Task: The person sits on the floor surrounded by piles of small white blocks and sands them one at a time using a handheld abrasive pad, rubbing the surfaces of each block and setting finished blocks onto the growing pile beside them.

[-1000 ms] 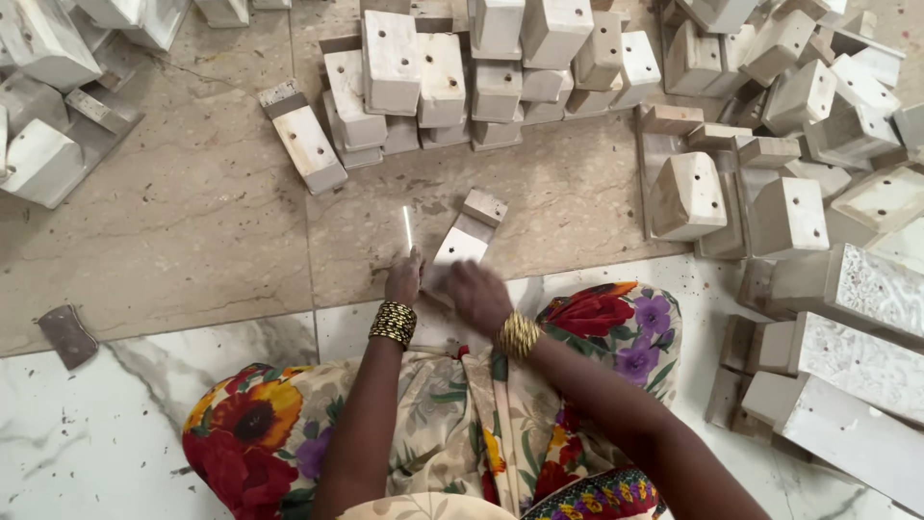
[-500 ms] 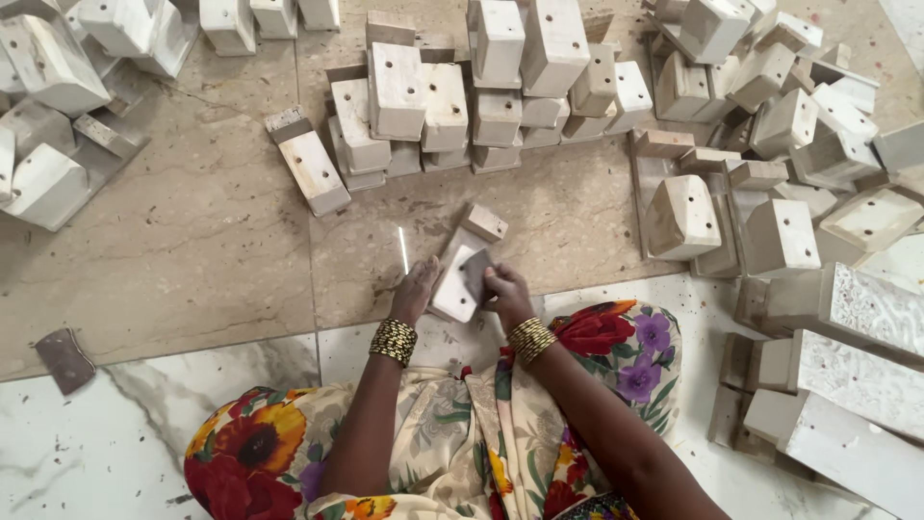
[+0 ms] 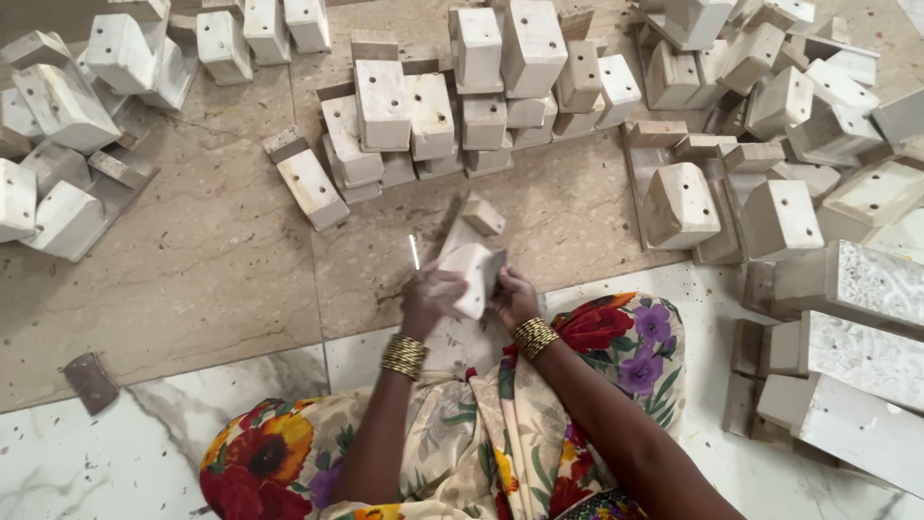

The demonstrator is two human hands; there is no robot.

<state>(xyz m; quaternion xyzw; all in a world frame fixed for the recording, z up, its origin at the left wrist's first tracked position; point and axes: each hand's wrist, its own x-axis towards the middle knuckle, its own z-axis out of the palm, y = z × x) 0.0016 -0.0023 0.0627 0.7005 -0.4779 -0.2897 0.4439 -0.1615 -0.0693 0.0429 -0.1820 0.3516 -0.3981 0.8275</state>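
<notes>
My left hand (image 3: 430, 297) grips a small white wooden block (image 3: 471, 276) and holds it tilted above the floor. A thin pale stick (image 3: 414, 251) pokes up beside the left fingers. My right hand (image 3: 514, 297) presses a dark flat piece (image 3: 493, 273) against the block's right side. Just beyond the block lies another small block (image 3: 481, 214) on a flat white strip (image 3: 455, 234). Both wrists wear gold bangles, and my lap is covered in flowered cloth.
Stacks of white drilled blocks (image 3: 452, 96) fill the far floor. More blocks are piled at the left (image 3: 67, 125) and the right (image 3: 770, 144). Long white carved pieces (image 3: 847, 366) lie at the right. A small dark rectangular piece (image 3: 89, 381) rests at the lower left.
The block has been lifted off the flat strip and drawn closer to my lap. My right hand has moved from over the left to the block's right side.
</notes>
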